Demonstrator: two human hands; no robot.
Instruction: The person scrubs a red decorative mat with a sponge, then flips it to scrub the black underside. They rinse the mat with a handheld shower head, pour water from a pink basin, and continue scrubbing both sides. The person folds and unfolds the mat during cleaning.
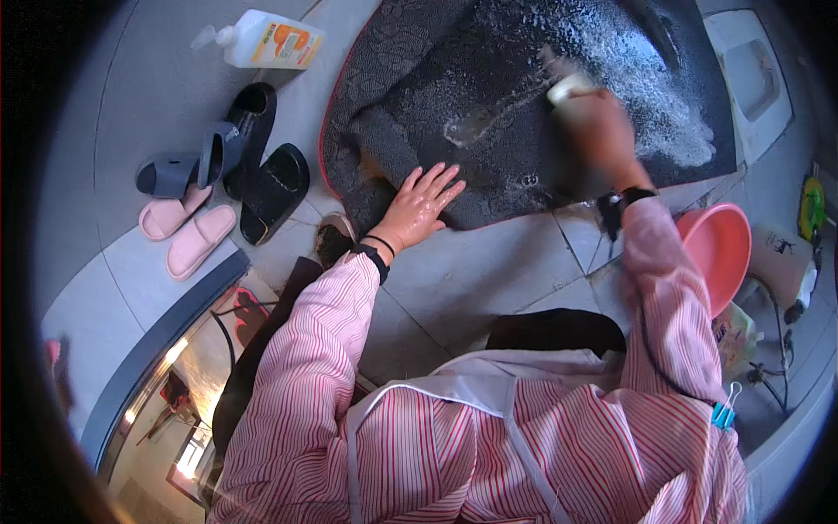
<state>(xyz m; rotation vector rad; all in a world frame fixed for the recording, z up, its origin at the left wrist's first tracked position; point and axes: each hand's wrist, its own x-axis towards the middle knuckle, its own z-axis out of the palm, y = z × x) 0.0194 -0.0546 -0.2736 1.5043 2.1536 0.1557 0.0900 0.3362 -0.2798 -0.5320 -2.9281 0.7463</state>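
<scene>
A large dark grey patterned floor mat (401, 87) with red edging lies on the tiles in front of me, wet and streaked with white foam (672, 122) on its right half. My left hand (422, 206) rests on the mat's near left part, wet, its fingers spread. Over the mat's right side, my right hand (602, 131) is closed round a pale scrubbing brush (572, 88), both smeared by motion. Near my left hand, the mat is rumpled, and a brown patch (374, 166) shows at a fold.
A white bottle with an orange label (275, 41) is at the upper left. Dark slippers (275, 192) and pink slippers (200, 242) are at the left, above a mirror (166, 410). A pink basin (717, 253) is by my right forearm; a white squat toilet (751, 83) is beyond the mat's right edge.
</scene>
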